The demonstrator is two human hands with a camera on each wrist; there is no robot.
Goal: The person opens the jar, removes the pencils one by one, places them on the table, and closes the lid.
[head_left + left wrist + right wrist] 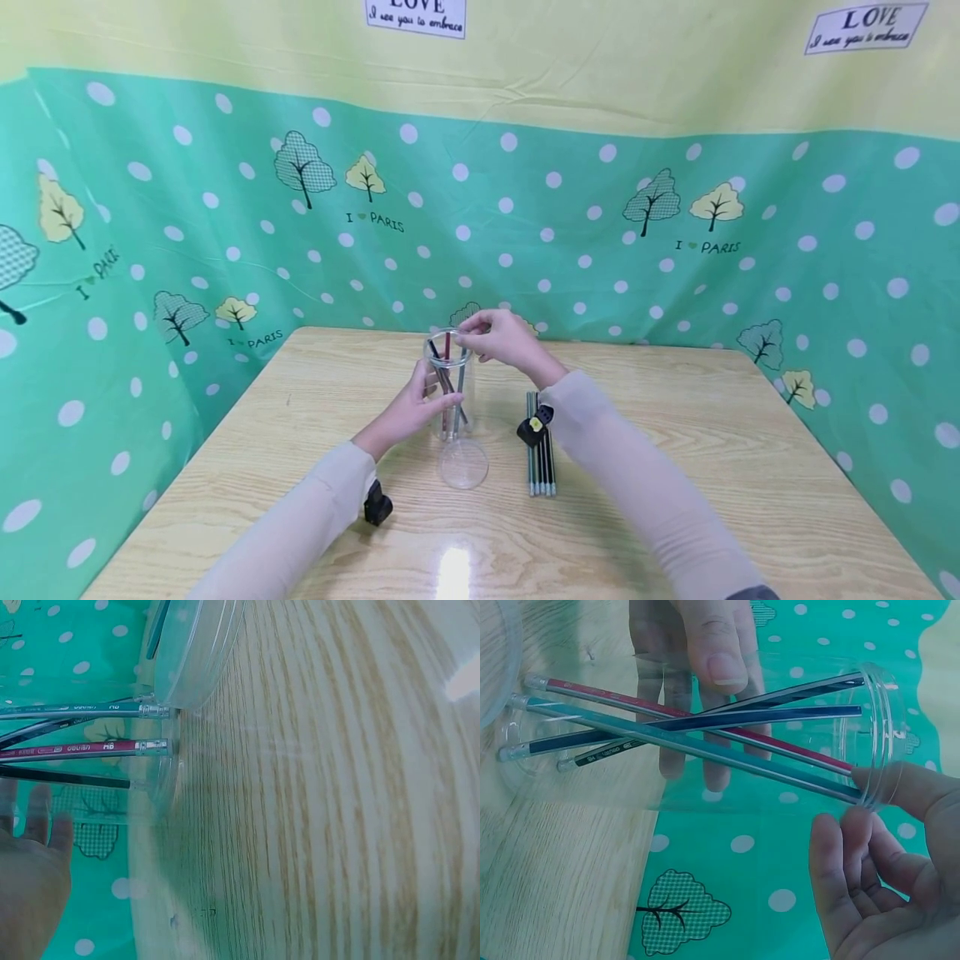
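A clear cylindrical jar (468,408) stands on the table with several pencils inside, among them a red pencil (780,750), a teal pencil (705,750) and dark ones. My left hand (408,412) holds the jar from its left side, with fingers behind the wall and the thumb in front. At the jar's mouth is my right hand (504,337), its thumb and fingertips pinching the top end of the teal pencil right at the rim. The pencils' eraser ends (154,746) rest near the jar's bottom.
A round clear lid (462,464) lies on the table in front of the jar. Right of it, several dark and teal pencils (542,467) lie side by side, partly under my right wrist. A polka-dot curtain (525,225) hangs behind the wooden table (675,467).
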